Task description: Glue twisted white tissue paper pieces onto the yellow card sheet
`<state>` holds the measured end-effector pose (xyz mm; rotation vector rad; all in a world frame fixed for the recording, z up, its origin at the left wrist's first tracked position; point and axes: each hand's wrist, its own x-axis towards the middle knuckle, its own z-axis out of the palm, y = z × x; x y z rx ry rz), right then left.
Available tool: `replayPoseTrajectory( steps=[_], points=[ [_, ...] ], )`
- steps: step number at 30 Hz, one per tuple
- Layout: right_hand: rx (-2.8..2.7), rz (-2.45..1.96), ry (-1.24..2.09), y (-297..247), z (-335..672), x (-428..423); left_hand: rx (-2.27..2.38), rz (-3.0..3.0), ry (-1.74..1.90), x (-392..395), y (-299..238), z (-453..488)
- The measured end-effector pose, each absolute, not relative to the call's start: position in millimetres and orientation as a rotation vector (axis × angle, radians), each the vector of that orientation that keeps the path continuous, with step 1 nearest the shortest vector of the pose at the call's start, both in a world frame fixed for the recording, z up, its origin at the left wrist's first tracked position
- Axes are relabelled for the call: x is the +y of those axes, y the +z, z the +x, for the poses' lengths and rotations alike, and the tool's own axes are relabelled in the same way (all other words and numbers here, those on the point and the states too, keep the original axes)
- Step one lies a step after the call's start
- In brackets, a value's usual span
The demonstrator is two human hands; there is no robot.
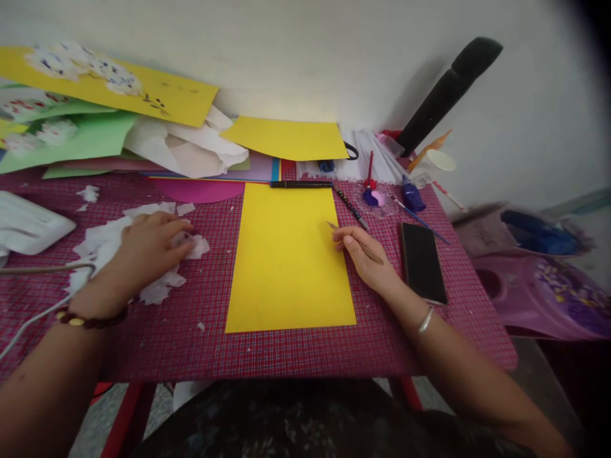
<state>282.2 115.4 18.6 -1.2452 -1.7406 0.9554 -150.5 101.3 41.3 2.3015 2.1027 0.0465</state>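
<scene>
My left hand (153, 245) lies over a heap of torn white paper pieces (100, 242), with its fingers spread and bent. What is under the palm is hidden. In my right hand (365, 254) there is a thin brown pencil (370, 253), gripped between thumb and fingers, its pointed tip toward the upper left. That hand rests at the right edge of a blank yellow sheet of paper (289, 261), which lies flat in front of me. A black marker (300, 184) lies across the sheet's top edge, and a dark patterned pencil (351, 208) is beside its upper right corner.
A black phone (422, 262) lies right of my right hand. Behind are a paint dish (375, 198), a purple bottle (413, 196) and a paintbrush (420, 219). Coloured papers (95, 137) are stacked along the wall. A white device (33, 222) with cords stands left.
</scene>
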Motion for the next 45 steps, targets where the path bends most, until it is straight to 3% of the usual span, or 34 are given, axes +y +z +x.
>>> replayPoseTrajectory(
  steps=[8, 13, 19, 28, 45],
  points=[
    [-1.79, -1.231, 0.939, 20, 281, 115, 1.995, 2.316, 0.13, 103, 41, -151],
    [-1.767, -1.189, 0.933, 17, 280, 118, 1.973, 2.319, 0.382, 98, 74, -132],
    [-1.545, -1.002, 0.901, 29, 272, 111, 1.649, 1.537, 0.773, 86, 123, -45],
    [-1.506, -0.888, 1.241, 25, 262, 107, 1.208, 1.617, 0.572, 138, 76, 61],
    [-1.496, -1.061, 1.019, 19, 271, 121, 1.095, 1.585, 0.431, 178, 65, 90]
  ],
)
